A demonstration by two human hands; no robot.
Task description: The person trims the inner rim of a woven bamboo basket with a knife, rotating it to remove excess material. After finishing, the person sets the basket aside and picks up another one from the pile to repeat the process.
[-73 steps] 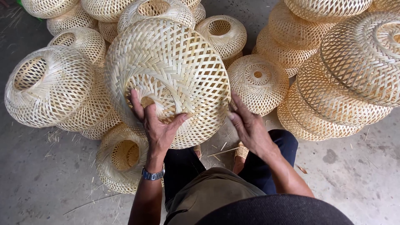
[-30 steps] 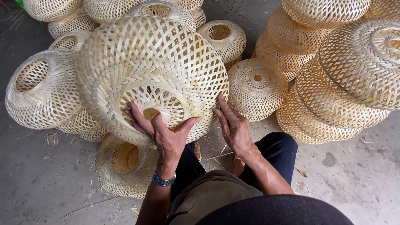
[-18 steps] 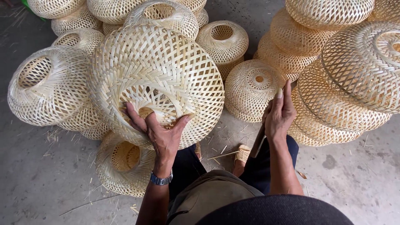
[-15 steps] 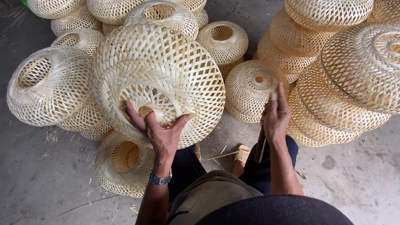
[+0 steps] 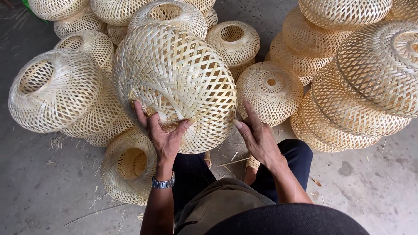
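Bamboo woven shade (image 5: 178, 82), two hands, left hand (image 5: 163, 132), right hand (image 5: 257, 137)

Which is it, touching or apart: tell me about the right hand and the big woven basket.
Touching. In the head view the right hand presses its fingertips against the lower right side of the big woven basket; no gap shows.

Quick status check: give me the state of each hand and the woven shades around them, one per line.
left hand: fingers spread, gripping the big shade's end.
right hand: open, fingertips against the big shade's side.
big woven shade: held up, tilted on its side.
small shade: on the floor, hole up.
left shade: on its side, opening facing left.
lower shade: on the floor, on its side.
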